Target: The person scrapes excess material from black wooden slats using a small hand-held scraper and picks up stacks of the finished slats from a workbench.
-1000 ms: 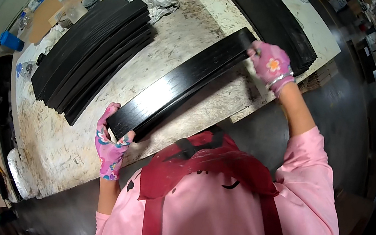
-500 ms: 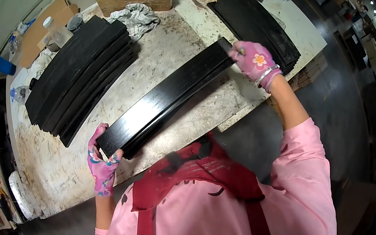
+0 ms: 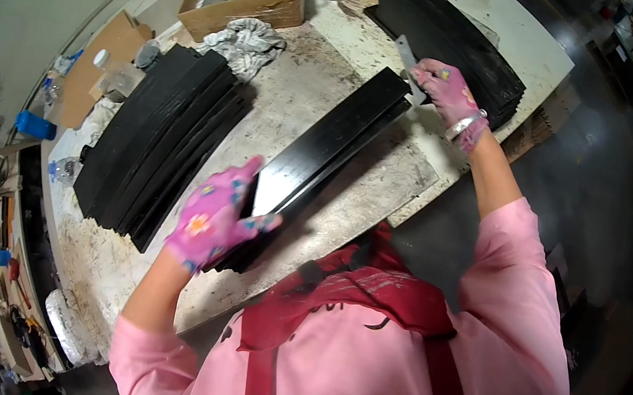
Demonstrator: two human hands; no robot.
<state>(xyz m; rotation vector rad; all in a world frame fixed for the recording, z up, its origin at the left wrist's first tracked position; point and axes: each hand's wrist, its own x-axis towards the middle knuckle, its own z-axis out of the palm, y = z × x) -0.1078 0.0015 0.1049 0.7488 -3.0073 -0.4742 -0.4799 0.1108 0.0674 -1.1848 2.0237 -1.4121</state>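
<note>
Head: both hands (image 3: 217, 218) on black strip (image 3: 333, 150).

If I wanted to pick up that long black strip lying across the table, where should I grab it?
Probably at its two ends, one hand on each. The long black strip lies slanted on the worktable, long and narrow, so a single middle grip might let it sag or swing. The left hand already holds the near end from the side; the right hand, holding a flat metal blade, is at the far end.
</note>
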